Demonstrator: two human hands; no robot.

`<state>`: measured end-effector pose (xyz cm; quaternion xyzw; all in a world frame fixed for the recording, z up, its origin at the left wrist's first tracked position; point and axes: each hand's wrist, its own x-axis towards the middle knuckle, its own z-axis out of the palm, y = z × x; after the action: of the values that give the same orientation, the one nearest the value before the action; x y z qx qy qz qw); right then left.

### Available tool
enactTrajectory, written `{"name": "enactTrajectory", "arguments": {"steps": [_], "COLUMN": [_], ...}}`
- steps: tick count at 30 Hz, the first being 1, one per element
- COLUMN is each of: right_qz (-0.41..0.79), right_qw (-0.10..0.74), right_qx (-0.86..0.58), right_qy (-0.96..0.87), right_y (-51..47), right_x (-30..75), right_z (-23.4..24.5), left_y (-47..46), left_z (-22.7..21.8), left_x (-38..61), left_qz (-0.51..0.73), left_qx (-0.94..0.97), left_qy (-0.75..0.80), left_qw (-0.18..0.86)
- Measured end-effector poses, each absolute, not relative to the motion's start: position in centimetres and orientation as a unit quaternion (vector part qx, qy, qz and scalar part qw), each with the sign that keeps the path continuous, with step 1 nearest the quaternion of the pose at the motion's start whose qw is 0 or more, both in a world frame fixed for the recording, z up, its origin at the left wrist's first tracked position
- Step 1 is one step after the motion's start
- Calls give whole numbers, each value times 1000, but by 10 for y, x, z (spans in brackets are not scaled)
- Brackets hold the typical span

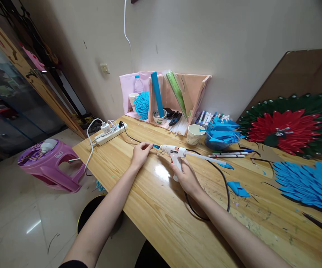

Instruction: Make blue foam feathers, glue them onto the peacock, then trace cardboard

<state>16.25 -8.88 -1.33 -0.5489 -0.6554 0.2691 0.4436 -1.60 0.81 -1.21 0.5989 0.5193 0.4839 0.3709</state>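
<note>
My right hand [187, 175] is wrapped around the handle of a white glue gun [174, 152], held above the wooden table. A clear glue stick [205, 158] juts out of the gun's back end. The nozzle points left, toward my left hand [142, 154], whose fingers pinch a small blue piece [155, 146]. It looks like a petal, with its far end close to the nozzle; I cannot tell whether they touch. From the gun a black cord [228, 186] loops over the table.
A power strip [110, 134] lies at the table's far left. Behind stand a pink organizer [201, 98], a paper cup [194, 134] and a bowl of blue pieces [221, 143]. Blue petalwork [312, 186] and a red-green flower piece [286, 128] are at right. A pink stool [66, 167] stands left.
</note>
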Motion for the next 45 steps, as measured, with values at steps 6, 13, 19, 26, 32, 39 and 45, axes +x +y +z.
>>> {"name": "enactTrajectory", "arguments": {"steps": [6,13,19,26,32,39,45], "right_qz": [276,269,266,260,168,96,112], "right_qw": [437,439,428,438,440,340,303], "right_qx": [-552,-554,-565,-575,-590,-661,-607], "right_qy": [-655,-654,-653,-640,-655,-662,-726], "right_y": [-89,-89,-88,-89,-58,-30,-85], "right_x": [163,163,163,163,153,138,178], "right_z": [-13,-14,-13,-10,-3,1,13], "left_y": [8,7,8,9,11,3,-42], "left_z": [-12,-9,-10,-10,-10,-7,0], "left_x": [-16,-16,-17,-20,-29,-27,-1], "left_qz": [483,486,488,497,518,559,591], "left_qx": [603,601,598,584,567,535,509], "left_qy": [518,518,523,541,548,557,554], "left_qw": [367,366,363,346,331,302,290]}}
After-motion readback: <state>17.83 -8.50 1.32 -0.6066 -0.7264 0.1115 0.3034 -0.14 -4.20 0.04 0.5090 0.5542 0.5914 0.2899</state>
